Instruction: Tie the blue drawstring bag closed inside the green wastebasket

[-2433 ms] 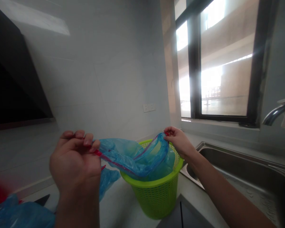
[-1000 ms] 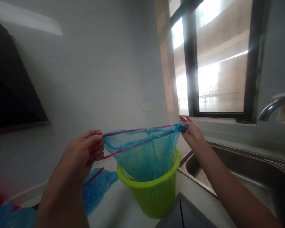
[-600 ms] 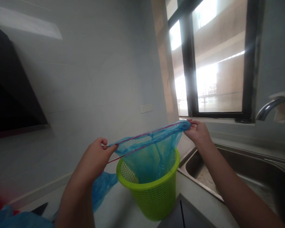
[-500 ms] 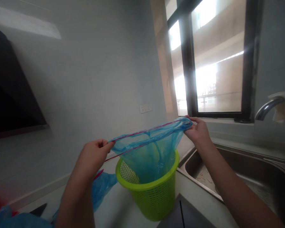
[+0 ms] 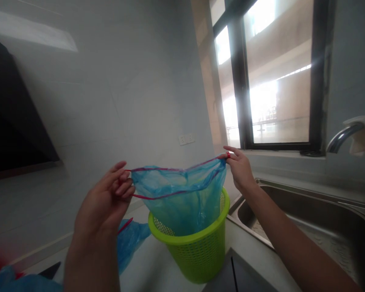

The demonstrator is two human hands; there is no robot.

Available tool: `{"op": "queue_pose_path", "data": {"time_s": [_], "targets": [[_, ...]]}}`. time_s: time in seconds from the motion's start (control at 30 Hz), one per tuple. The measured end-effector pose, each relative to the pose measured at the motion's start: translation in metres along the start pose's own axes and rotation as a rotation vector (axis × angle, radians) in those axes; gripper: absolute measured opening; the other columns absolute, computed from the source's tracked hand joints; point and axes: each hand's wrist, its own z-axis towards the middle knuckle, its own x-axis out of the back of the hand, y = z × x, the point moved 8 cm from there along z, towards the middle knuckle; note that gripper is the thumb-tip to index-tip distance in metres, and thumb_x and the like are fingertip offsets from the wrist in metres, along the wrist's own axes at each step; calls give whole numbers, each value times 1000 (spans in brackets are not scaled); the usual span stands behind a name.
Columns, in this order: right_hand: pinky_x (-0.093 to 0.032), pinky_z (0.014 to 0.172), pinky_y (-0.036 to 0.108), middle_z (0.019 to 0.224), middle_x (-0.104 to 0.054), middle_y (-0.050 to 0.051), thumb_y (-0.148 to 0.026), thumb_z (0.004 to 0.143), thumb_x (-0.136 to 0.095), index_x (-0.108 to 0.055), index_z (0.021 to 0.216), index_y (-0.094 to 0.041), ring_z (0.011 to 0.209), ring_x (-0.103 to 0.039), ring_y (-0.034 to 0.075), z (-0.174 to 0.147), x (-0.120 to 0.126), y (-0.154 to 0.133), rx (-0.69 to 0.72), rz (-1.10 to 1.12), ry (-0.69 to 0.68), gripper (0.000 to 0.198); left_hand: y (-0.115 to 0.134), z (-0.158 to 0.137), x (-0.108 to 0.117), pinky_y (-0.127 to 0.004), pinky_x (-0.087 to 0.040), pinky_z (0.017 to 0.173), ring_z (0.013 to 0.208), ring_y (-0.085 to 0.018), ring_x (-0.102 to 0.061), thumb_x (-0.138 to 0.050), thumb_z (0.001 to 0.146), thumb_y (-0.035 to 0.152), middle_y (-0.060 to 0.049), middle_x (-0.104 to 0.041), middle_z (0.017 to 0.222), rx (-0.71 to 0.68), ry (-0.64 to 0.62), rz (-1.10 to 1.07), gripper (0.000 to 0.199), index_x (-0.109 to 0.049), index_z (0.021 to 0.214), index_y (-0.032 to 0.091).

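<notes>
A translucent blue drawstring garbage bag point(image 5: 182, 207) hangs with its lower part inside a lime-green mesh wastebasket point(image 5: 197, 255). Its mouth is stretched wide above the basket's rim, with red drawstrings along both edges. My left hand point(image 5: 117, 186) is closed on the red drawstring at the bag's left corner, fingers curled. At the right corner, my right hand point(image 5: 239, 164) grips the bag's edge, and a loop of red drawstring shows at its fingers.
Another blue bag point(image 5: 129, 243) with a red string lies on the counter left of the basket. More blue plastic point(image 5: 27, 282) is at the lower left. A steel sink point(image 5: 316, 227) with a faucet point(image 5: 343, 138) lies to the right, below a window.
The bag's mouth has opened wider front to back. My left hand has shifted left and turned palm inward; my right hand has moved slightly left, pulling out a drawstring loop.
</notes>
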Motion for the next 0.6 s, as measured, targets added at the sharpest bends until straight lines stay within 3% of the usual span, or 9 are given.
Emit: {"op": "queue_pose_path", "data": {"time_s": [0.13,0.27,0.43,0.6], "targets": [[-52,64,22,68,-63,-3,0,59,-64,-63,81,-19,66,-59,10,13,15,26,-222,350,123,29,10,-2,21,-11,-41,42,51,-5,-41,-49,68,-13,-6,-57,80,-5,207,-203,41,-65,93,16],[-57,62,21,70,-61,-1,5,63,-60,-55,76,-20,67,-62,11,19,16,47,-448,615,129,29,6,-4,31,-9,-42,43,51,-3,-40,-44,64,-18,-8,-57,89,39,324,-264,49,-63,93,17],[-59,62,20,65,-56,-3,9,64,-52,-48,73,-21,60,-59,9,22,14,47,-456,798,118,31,-4,-5,26,-10,-39,42,53,-5,-42,-40,61,-18,-9,-55,94,110,378,-247,51,-56,93,17],[-59,60,16,66,-57,-3,10,69,-48,-52,80,-19,58,-61,8,20,16,34,-434,905,155,32,-17,1,22,-10,-37,42,49,-4,-36,-37,60,-18,-5,-50,87,147,361,-224,50,-49,92,19]]}}
